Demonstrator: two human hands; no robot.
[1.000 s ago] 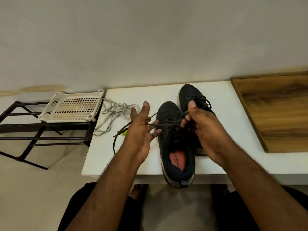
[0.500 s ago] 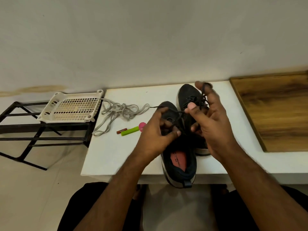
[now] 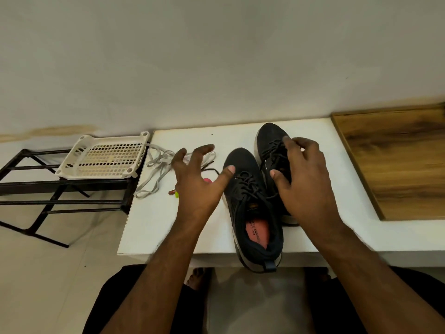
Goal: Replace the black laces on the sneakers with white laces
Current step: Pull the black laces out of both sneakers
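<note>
Two black sneakers stand side by side on the white table (image 3: 168, 225). The nearer left sneaker (image 3: 243, 165) shows a pink insole, and its heel overhangs the front edge. Its black lace (image 3: 248, 184) is still threaded, with one loose end (image 3: 209, 168) trailing left. My left hand (image 3: 197, 182) hovers just left of this shoe, fingers spread, holding nothing. My right hand (image 3: 305, 184) lies over the right sneaker (image 3: 269, 136), fingers relaxed, index tip touching its laces. The white laces (image 3: 154, 165) lie in a loose tangle at the table's left.
A white perforated basket (image 3: 103, 157) sits on a black metal rack (image 3: 36, 189) left of the table. A small green and pink item (image 3: 177, 194) lies near my left wrist. A wooden board (image 3: 397, 165) covers the table's right side. My knees are below the front edge.
Both hands have let go of the black lace they pulled at. My left hand swung left and spread; my right hand dropped from above onto the right sneaker.
</note>
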